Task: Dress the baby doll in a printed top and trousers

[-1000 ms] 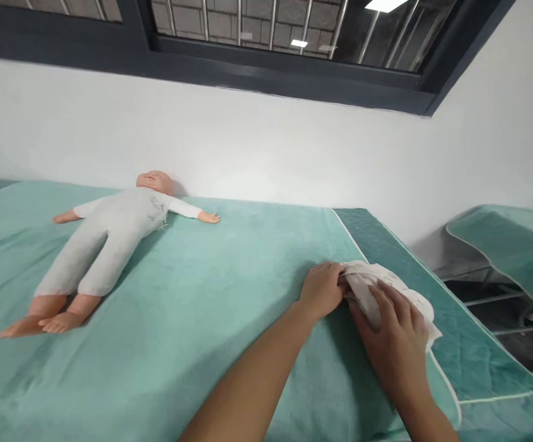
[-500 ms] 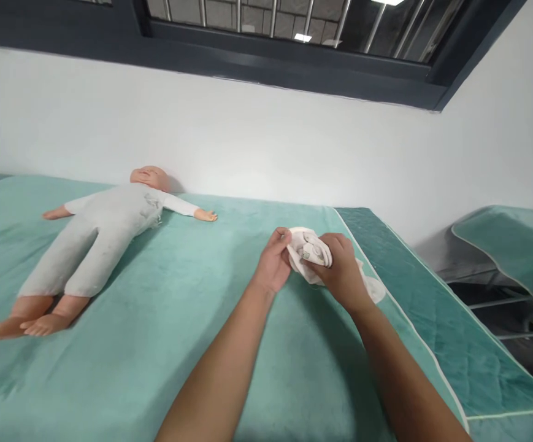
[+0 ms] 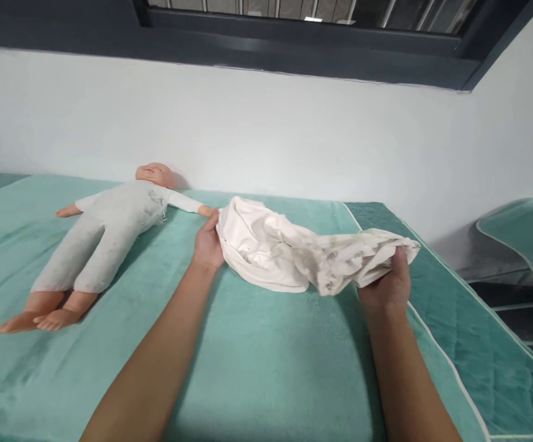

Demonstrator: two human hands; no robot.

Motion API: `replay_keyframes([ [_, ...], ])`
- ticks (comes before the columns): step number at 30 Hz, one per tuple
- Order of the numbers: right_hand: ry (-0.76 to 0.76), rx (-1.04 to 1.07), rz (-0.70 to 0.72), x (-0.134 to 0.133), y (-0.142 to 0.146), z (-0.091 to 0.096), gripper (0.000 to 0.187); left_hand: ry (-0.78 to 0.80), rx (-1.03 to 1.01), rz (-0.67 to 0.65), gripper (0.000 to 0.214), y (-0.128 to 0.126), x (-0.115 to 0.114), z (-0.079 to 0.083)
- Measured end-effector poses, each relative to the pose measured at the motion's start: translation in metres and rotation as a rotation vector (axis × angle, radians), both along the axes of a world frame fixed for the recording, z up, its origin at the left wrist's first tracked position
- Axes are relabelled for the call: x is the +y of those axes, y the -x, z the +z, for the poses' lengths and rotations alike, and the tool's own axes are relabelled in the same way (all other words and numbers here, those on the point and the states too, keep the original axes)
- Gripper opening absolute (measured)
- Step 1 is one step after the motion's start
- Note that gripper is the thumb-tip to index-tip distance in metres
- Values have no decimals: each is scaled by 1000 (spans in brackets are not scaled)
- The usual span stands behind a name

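A white cloth garment (image 3: 270,245) with a faint green print on its right part stretches between my hands above the green bed cover. My left hand (image 3: 208,245) pinches its plain white left end, close to the doll's outstretched hand. My right hand (image 3: 388,285) grips the printed right end, thumb on top. The middle of the garment is twisted and sags, so its exact kind does not show. To the left a baby doll (image 3: 119,215) in a pale suit lies on its back, arms spread and feet toward me.
A light green cover (image 3: 266,368) lies over a darker quilted pad (image 3: 491,344). Behind the bed rises a white wall (image 3: 257,135) under a dark window frame (image 3: 303,58). At the right, another green pad (image 3: 524,233) hangs over metal bars.
The garment was bunched between my two hands and is now drawn out lengthwise. My left hand has moved left, my right hand right. The doll lies as before; the view has shifted slightly.
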State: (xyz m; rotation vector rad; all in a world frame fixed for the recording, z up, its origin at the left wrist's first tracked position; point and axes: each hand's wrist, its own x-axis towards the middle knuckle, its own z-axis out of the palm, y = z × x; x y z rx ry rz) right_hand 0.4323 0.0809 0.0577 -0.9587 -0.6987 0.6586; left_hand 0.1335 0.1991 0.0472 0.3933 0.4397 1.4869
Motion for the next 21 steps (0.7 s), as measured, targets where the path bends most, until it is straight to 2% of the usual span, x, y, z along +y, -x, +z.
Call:
replay_keyframes([
  [3,32,-19,-68,2,0,-7,42,31,-22,49,12,13,1,-2],
  [5,108,-169,-37,1,8,-10,41,25,1,40,10,11,-2,-3],
  [7,197,-522,136,-4,22,-12,45,3,16,15,13,7,-4,-3],
  [9,284,-953,314,-10,40,-11,58,-9,3,13,13,5,-5,-4],
  [10,332,-1137,350,-13,50,-10,67,-7,-8,15,13,5,-5,-5],
  [12,448,-1373,307,-20,71,-10,80,3,-23,20,14,7,-3,-7],
  [14,559,-1440,243,-27,90,-11,76,4,-26,18,16,10,-1,-9],
  [16,597,-1437,240,-36,101,-12,65,-1,-32,19,16,13,-1,-11],
  [19,490,-1378,294,-51,96,-5,58,-30,-79,42,10,15,-1,-12],
  [21,396,-1256,229,-59,76,9,55,-53,-104,52,8,14,-2,-12],
])
